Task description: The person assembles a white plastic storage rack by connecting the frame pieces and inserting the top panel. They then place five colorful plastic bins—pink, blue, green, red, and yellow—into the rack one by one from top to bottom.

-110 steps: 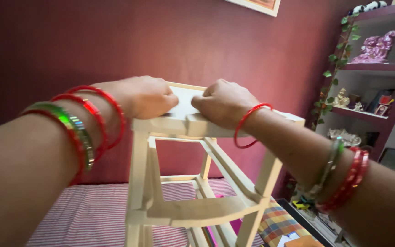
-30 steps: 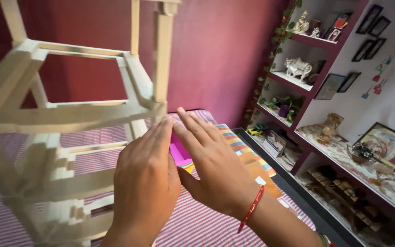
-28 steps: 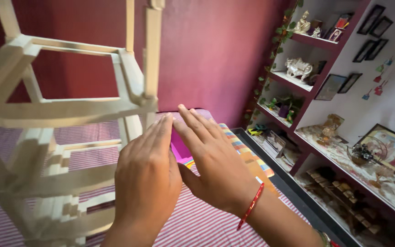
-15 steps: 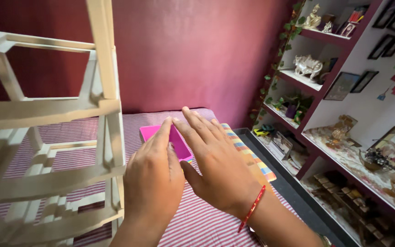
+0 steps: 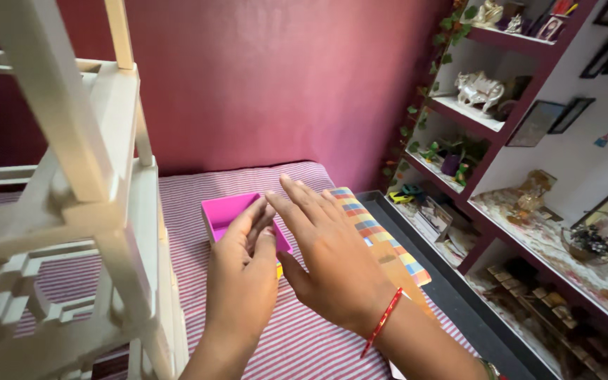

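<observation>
A tall tower of pale wooden blocks (image 5: 72, 211) fills the left of the view, standing on a bed with a striped cover (image 5: 304, 338). My left hand (image 5: 242, 281) and my right hand (image 5: 325, 253) hover side by side to the right of the tower, fingers stretched out and empty. Both hands reach over an open pink box (image 5: 225, 211) lying on the cover; the left fingertips are just above its near edge. A red bangle circles my right wrist.
A multicoloured checked cloth (image 5: 378, 239) lies along the bed's right edge. Beyond it stands a shelf unit (image 5: 529, 141) with figurines, picture frames, a trailing vine and loose wooden blocks on a low shelf. A dark red wall is behind.
My hands came off the tower's top and dropped to its right. Over the last second the view swung right, the tower slid left, and the pink box came into view beneath my fingers.
</observation>
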